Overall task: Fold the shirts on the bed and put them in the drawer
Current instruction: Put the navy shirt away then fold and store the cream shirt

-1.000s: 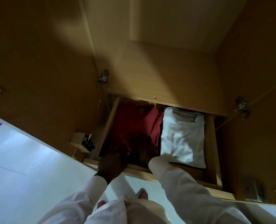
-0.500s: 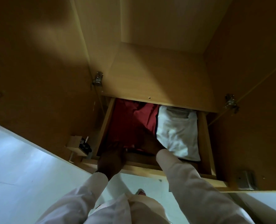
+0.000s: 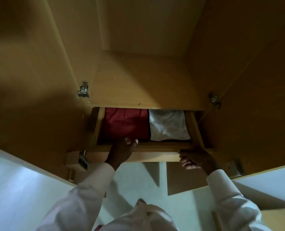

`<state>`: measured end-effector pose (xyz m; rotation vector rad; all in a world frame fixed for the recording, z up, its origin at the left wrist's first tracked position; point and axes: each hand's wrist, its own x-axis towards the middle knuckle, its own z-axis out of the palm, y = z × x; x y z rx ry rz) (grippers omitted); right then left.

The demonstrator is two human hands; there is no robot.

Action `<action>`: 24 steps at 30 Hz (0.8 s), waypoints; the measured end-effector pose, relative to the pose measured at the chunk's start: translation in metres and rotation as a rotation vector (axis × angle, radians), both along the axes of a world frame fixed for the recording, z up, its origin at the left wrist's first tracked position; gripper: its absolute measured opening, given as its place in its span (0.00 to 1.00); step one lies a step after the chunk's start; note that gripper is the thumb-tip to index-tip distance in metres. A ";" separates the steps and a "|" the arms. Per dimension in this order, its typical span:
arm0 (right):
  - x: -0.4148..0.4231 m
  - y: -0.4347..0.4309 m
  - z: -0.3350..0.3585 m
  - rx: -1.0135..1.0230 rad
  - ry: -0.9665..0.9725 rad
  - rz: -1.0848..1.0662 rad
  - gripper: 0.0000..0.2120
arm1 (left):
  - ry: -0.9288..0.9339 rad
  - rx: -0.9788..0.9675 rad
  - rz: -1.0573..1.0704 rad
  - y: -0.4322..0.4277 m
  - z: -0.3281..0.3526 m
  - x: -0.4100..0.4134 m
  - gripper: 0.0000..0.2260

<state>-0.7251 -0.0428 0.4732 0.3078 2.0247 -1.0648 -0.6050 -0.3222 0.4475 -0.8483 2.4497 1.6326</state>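
The wooden drawer [image 3: 155, 155] stands partly pulled out of the wardrobe. Inside it, a folded red shirt [image 3: 125, 125] lies on the left and a folded white shirt [image 3: 168, 125] on the right, side by side. Their far ends are hidden under the shelf above. My left hand [image 3: 121, 152] holds the drawer's front panel, with its fingers curled over the top edge just in front of the red shirt. My right hand [image 3: 196, 160] grips the right end of the same panel, fingers curled against its face.
The wardrobe's two doors [image 3: 30, 97] stand open on either side, with metal hinges [image 3: 83, 90] at the shelf corners. A bare wooden shelf [image 3: 138, 84] sits above the drawer. The pale floor [image 3: 21, 189] lies below, and a small fitting [image 3: 76, 161] sticks out at the lower left.
Both hands have come out of the drawer, off the red shirt, and taken hold of the front panel. The red shirt now lies flat, and less of the drawer shows.
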 end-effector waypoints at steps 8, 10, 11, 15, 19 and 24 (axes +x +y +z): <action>-0.005 0.013 -0.024 -0.166 -0.076 -0.255 0.18 | -0.085 0.867 0.427 0.022 -0.016 0.026 0.07; -0.008 0.013 -0.027 -0.183 -0.074 -0.276 0.18 | -0.032 0.905 0.512 0.021 -0.015 0.017 0.04; -0.010 0.012 -0.027 -0.193 -0.068 -0.285 0.18 | -0.025 0.915 0.526 0.021 -0.014 0.013 0.04; -0.024 -0.002 -0.022 -0.240 -0.037 -0.320 0.14 | -0.008 0.920 0.563 0.019 -0.010 -0.010 0.04; -0.045 -0.015 -0.027 -0.391 -0.018 -0.456 0.12 | 0.028 0.894 0.599 0.008 -0.011 -0.042 0.04; -0.075 -0.041 -0.026 -0.574 -0.036 -0.659 0.04 | 0.013 0.810 0.545 -0.007 -0.006 -0.080 0.05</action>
